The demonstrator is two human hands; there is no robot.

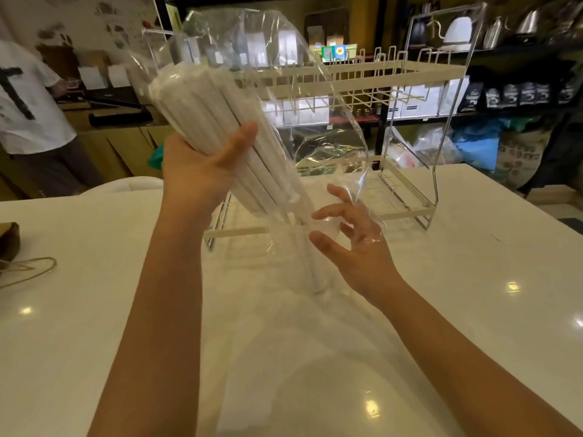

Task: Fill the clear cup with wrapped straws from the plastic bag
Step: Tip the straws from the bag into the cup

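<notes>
**Straw bundle tipped over the cup**

The left hand (202,165) grasps a thick bundle of white wrapped straws (217,121) through the clear plastic bag (252,58), thumb across the near side of the bundle. The bundle is held above the desk (473,279) and tilted, its upper end far and to the left, its lower end pointing down and to the right. The loose film of the bag billows up and over to the right of the straws.

Below the lower end of the bundle stands the clear cup (303,263), upright on the white desk, between the two forearms. A few straws reach down into it and lean against its right side. The cup's wall is faint and hard to trace against the desk.

The right hand (350,234) is just to the right of the cup's rim, fingers spread and loosely curled, closed on nothing firm; a fold of bag film drapes over its fingers and knuckles. Whether the fingertips touch the cup cannot be told.

Just beyond the cup stands a two-tier wire dish rack (410,74), on the far part of the desk.
</notes>
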